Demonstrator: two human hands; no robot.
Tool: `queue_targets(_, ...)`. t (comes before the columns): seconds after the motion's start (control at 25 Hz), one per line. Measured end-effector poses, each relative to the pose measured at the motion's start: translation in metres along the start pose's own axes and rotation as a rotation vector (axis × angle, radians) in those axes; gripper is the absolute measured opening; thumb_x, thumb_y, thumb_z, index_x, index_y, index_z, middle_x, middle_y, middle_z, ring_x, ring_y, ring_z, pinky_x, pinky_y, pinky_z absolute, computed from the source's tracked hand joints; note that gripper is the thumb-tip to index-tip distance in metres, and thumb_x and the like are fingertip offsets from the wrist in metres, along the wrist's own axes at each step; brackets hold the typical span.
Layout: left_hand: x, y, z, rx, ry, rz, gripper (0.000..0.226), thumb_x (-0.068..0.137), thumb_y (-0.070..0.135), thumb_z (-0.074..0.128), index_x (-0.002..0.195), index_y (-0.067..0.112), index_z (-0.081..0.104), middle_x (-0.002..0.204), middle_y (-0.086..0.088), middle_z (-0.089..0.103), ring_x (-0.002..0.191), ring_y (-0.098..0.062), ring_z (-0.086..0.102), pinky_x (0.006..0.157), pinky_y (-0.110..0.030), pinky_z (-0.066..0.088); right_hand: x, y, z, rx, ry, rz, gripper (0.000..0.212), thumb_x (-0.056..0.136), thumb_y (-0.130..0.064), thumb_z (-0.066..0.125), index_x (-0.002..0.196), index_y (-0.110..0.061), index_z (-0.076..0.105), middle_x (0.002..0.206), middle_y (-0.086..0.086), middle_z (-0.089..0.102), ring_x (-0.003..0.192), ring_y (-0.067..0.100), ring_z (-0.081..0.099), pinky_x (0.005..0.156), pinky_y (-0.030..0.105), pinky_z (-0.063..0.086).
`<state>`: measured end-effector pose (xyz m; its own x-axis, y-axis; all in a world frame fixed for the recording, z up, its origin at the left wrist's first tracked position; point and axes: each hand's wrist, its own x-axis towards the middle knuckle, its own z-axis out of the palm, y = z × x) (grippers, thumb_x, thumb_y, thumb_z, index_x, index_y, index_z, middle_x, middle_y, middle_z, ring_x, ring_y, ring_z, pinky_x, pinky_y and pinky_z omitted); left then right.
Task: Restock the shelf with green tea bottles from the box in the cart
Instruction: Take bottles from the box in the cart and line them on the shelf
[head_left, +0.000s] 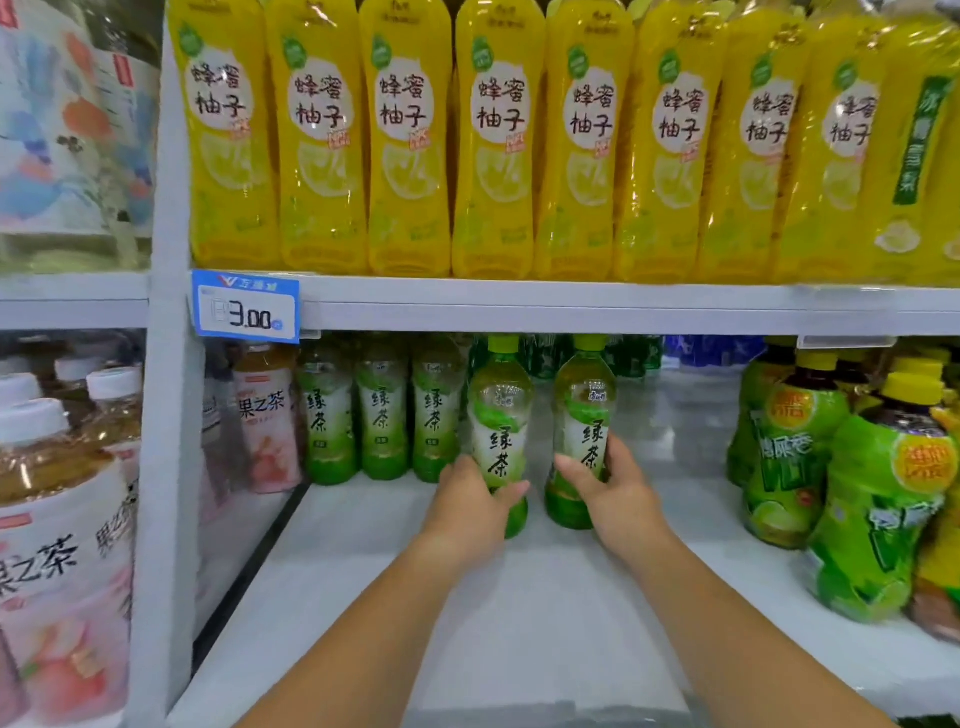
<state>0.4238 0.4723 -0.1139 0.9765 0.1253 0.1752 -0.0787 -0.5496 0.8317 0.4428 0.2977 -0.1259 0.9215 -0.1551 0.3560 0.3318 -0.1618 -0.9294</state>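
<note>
Now both go in: left green tea bottle (500, 415) and right green tea bottle (585, 405) stand upright on the shelf (519, 634). Left hand (470, 501) and right hand (610, 491) have fingers (616, 453) gripping low, labels forward, likely joining the far-left green tea row (382, 415).

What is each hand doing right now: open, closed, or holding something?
Left hand: grips the left bottle.
Right hand: grips the right bottle.
</note>
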Motion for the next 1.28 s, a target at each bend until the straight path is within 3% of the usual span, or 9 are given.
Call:
queue_targets(0.12,0.021,0.000,0.012,-0.074,0.115,-0.027,0.051,0.084,0.045,0.076,0.119,0.016,0.055,0.120,-0.004,0.065,0.104,-0.023,0.060,0.086,-0.033,0.048,0.018,0.009,0.005,-0.025,0.008,-0.022,0.025,0.087,-0.037,0.073,0.102,-0.047,0.056,0.098,-0.024,0.067,0.089,-0.008,0.062,0.065,0.012,0.045)
queue_targets(0.32,0.046,0.004,0.035,0.056,0.242,-0.001,0.053,0.087,0.041,0.073,0.123,0.014,0.047,0.118,-0.007,0.064,0.110,-0.031,0.061,0.084,-0.038,0.048,0.057,0.024,0.009,-0.056,-0.046,-0.042,0.040,0.090,-0.033,0.071,0.127,-0.028,0.057,0.112,-0.007,0.069,0.104,0.016,0.064,0.092,0.037,0.053)
queue_targets(0.4,0.052,0.003,0.041,0.144,0.298,0.057,0.052,0.089,0.041,0.072,0.124,0.009,0.051,0.125,-0.011,0.058,0.111,-0.030,0.059,0.088,-0.037,0.048,0.062,0.028,0.013,-0.037,-0.054,-0.070,0.041,0.091,-0.034,0.069,0.129,-0.028,0.056,0.113,-0.008,0.068,0.105,0.013,0.064,0.089,0.029,0.053)
queue_targets(0.52,0.058,0.000,0.045,0.241,0.356,0.102,0.051,0.091,0.042,0.069,0.126,0.008,0.053,0.129,-0.011,0.052,0.110,-0.029,0.059,0.088,-0.036,0.049,0.065,0.036,0.013,0.000,-0.077,-0.062,0.033,0.090,-0.036,0.070,0.118,-0.045,0.055,0.107,-0.022,0.066,0.097,-0.007,0.062,0.073,0.009,0.047)
queue_targets(0.68,0.060,-0.004,0.045,0.179,0.398,0.139,0.043,0.089,0.032,0.073,0.118,0.012,0.047,0.105,-0.008,0.069,0.098,-0.029,0.068,0.073,-0.036,0.053,0.071,0.051,0.005,0.109,-0.114,0.028,0.044,0.082,-0.008,0.077,0.106,-0.039,0.057,0.108,-0.011,0.070,0.098,0.006,0.067,0.084,0.027,0.053)
queue_targets(0.8,0.060,-0.008,0.045,0.163,0.389,0.148,0.037,0.088,0.030,0.074,0.113,0.014,0.052,0.106,-0.006,0.069,0.099,-0.027,0.068,0.076,-0.036,0.054,0.073,0.055,0.008,0.093,-0.083,0.017,0.047,0.080,0.000,0.078,0.111,-0.030,0.059,0.108,-0.006,0.071,0.100,0.009,0.068,0.083,0.025,0.056)
queue_targets(1.04,0.064,-0.010,0.037,0.325,0.434,0.164,0.046,0.087,0.040,0.074,0.122,0.013,0.059,0.130,-0.006,0.051,0.097,-0.026,0.065,0.072,-0.031,0.046,0.081,0.059,0.020,0.073,-0.128,-0.008,0.048,0.084,-0.008,0.077,0.126,-0.024,0.062,0.111,-0.004,0.072,0.101,0.011,0.069,0.088,0.030,0.056)
queue_targets(1.16,0.064,-0.009,0.035,0.439,0.427,0.159,0.042,0.091,0.045,0.066,0.119,0.014,0.055,0.123,-0.006,0.056,0.097,-0.027,0.066,0.070,-0.034,0.049,0.084,0.057,0.022,0.034,-0.164,0.002,0.036,0.085,-0.011,0.077,0.113,-0.031,0.067,0.106,-0.006,0.073,0.089,0.002,0.070,0.075,0.016,0.055)
queue_targets(1.28,0.064,-0.007,0.032,0.492,0.411,0.170,0.035,0.093,0.046,0.065,0.102,0.016,0.049,0.106,-0.004,0.064,0.093,-0.025,0.067,0.068,-0.034,0.049,0.088,0.054,0.018,0.062,-0.223,0.048,0.032,0.085,-0.010,0.077,0.108,-0.031,0.070,0.104,-0.009,0.074,0.094,0.004,0.070,0.081,0.021,0.056)
